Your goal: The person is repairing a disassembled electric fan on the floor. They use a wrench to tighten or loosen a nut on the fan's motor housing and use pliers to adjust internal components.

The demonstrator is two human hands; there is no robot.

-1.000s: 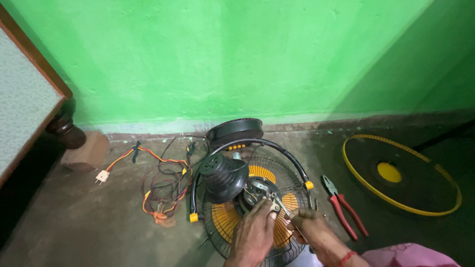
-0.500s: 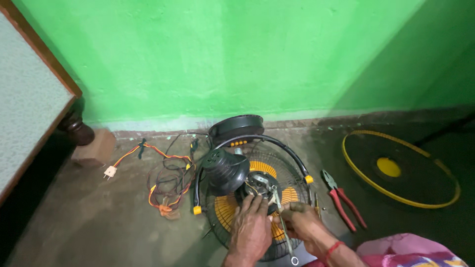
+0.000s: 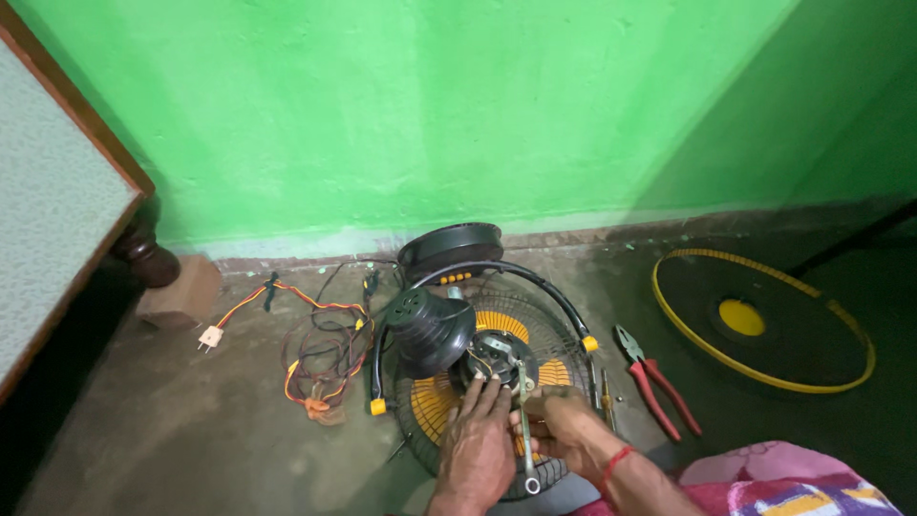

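1. Spanner point(image 3: 524, 441): slim metal bar, dull silver, with a ring end at its near tip. Long axis runs roughly 12 to 6 o'clock, tilted slightly. The far end points to 12, at the motor point(image 3: 493, 357); the ring end points to 6, toward the person.
2. Location: the spanner lies over the fan guard point(image 3: 432, 406) on the floor point(image 3: 172, 430), between the two hands, at about 6 o'clock from the motor.
3. Right hand point(image 3: 564, 430): fingers clenched around the spanner's middle, at 3 o'clock of the shaft. A red thread circles the wrist.
4. Left hand point(image 3: 478, 449): fingers stretched toward 12 o'clock, tips touching the motor's near edge. Released; grasping nothing that I can see.
5. Motor: round, metallic, with thin wires across its face. It sits at the guard's centre over an orange-yellow disc.
6. Black motor cover point(image 3: 430, 330) at 10 o'clock from the motor, just beside it.
7. Fan base point(image 3: 451, 248), black, at 12 o'clock, near the green wall point(image 3: 458, 115).
8. Red-handled pliers point(image 3: 654, 380) at 3 o'clock, apart from the guard.
9. Second guard point(image 3: 764, 320), black with a yellow rim, farther out at 2 o'clock.
10. Tangled orange and black cable point(image 3: 315, 354) at 9 o'clock, ending in a white plug point(image 3: 208, 336).
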